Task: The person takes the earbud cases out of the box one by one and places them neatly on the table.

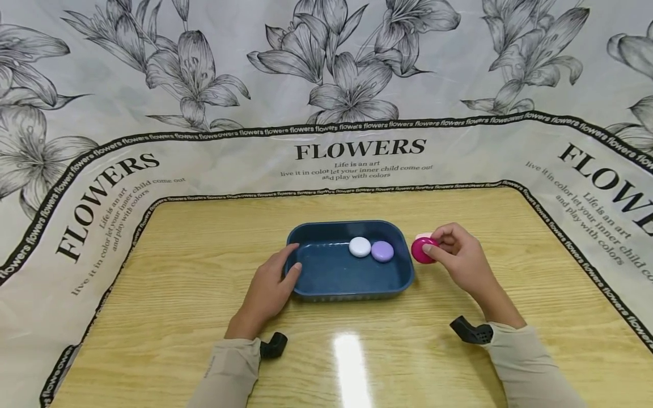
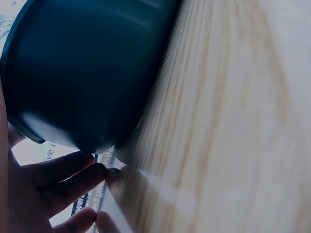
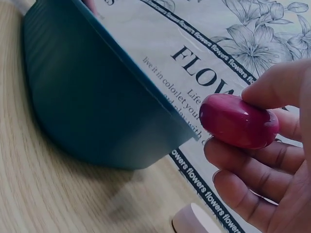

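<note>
A dark blue rectangular basin (image 1: 352,292) with rounded corners stands in the middle of the table. My left hand (image 1: 270,283) holds its left end, thumb and index finger over the rim; in the left wrist view the other fingers (image 2: 73,189) lie outside the wall. Just off the right end, my right hand (image 1: 459,258) pinches a glossy magenta rounded disc (image 3: 238,121) between thumb and fingers. Inside the basin, towards its right side, a white disc (image 1: 359,247) and a lilac disc (image 1: 382,251) lie side by side.
A pale pink round piece (image 3: 192,219) sits on the wooden table (image 1: 204,238) below the right hand, mostly hidden behind the magenta disc in the head view. White cloth (image 1: 229,164) printed with flowers and lettering borders the back and both sides of the table.
</note>
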The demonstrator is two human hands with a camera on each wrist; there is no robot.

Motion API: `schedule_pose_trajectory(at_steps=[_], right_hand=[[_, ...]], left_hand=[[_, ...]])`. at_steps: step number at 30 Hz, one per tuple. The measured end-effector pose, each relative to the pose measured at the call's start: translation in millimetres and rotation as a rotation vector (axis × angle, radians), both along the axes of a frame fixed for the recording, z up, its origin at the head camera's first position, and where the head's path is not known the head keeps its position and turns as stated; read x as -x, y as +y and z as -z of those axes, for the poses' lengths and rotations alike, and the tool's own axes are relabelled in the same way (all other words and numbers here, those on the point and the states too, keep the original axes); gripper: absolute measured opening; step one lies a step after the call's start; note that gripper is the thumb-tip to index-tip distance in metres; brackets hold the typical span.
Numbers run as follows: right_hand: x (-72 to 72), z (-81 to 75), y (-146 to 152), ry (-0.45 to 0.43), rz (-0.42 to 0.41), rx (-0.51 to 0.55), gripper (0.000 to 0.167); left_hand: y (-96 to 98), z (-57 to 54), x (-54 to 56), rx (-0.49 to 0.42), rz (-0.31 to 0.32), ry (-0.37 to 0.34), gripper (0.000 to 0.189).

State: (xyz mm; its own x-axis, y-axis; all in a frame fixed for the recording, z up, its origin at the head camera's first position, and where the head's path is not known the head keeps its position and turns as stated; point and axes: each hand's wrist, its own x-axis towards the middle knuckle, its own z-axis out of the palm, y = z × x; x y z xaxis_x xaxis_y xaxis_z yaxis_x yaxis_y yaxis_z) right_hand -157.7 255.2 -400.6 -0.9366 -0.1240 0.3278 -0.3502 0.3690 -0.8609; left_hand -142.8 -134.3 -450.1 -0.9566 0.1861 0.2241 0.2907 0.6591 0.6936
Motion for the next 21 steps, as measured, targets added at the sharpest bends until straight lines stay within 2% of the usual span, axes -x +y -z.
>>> schedule_pose_trajectory(at_steps=[6,14,21], right_hand=[[3.3,5.1,3,-0.035,0.016,-0.051,0.023],[6.0,6.9,20,-0.106,0.042,-0.093,0.023],[10.6,9.6,29,-0.155,0.005,-0.117,0.025]], left_hand=[[-3.6,3.1,-0.4,-0.004,0.001,0.0,0.052],[-1.9,1.9,0.8,-0.004,0.004,-0.007,0.052],[-1.4,2.8,1.0,-0.008,-0.001,-0.017,0.051]])
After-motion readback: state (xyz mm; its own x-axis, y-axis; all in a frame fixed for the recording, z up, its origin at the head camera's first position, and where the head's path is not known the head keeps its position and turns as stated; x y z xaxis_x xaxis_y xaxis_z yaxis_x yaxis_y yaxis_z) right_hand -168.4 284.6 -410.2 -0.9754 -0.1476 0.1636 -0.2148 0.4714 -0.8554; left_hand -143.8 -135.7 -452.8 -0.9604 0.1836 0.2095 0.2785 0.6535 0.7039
